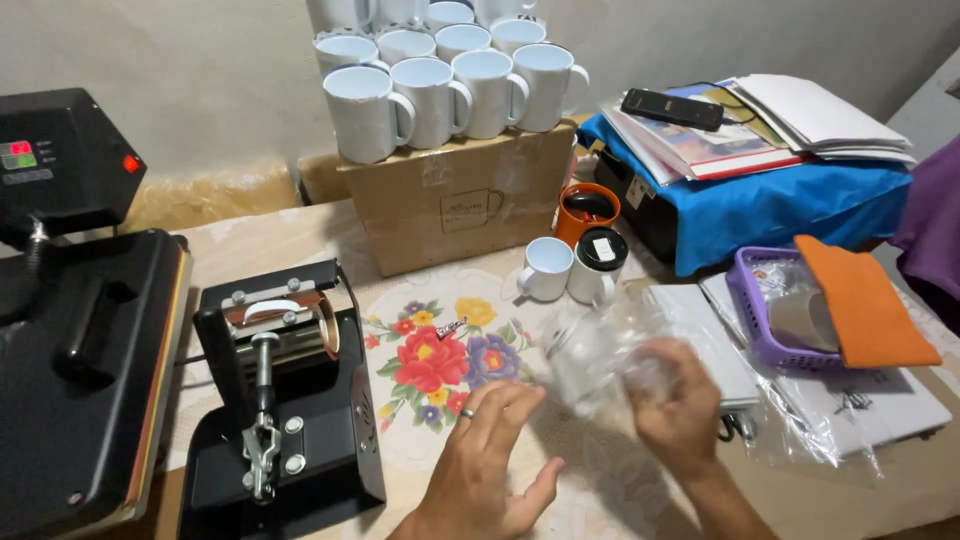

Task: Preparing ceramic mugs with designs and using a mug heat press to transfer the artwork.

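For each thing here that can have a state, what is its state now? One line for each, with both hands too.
Mug press: empty, no mug in the clamp.
Flat heat press: closed, display lit.
Stacked mugs: upright on the cardboard box, in two layers.
Orange mug: upright.
Blurred mug: in clear plastic wrap, held.
Right hand: grips the wrapped mug.
Left hand: open, flat on the tablecloth.
Purple basket: filled.

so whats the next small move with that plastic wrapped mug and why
Probably steady the wrapped mug with the left hand, which lies flat on the tablecloth beside it. Only the right hand grips it, blurred, and the clear plastic seems to be on yet.
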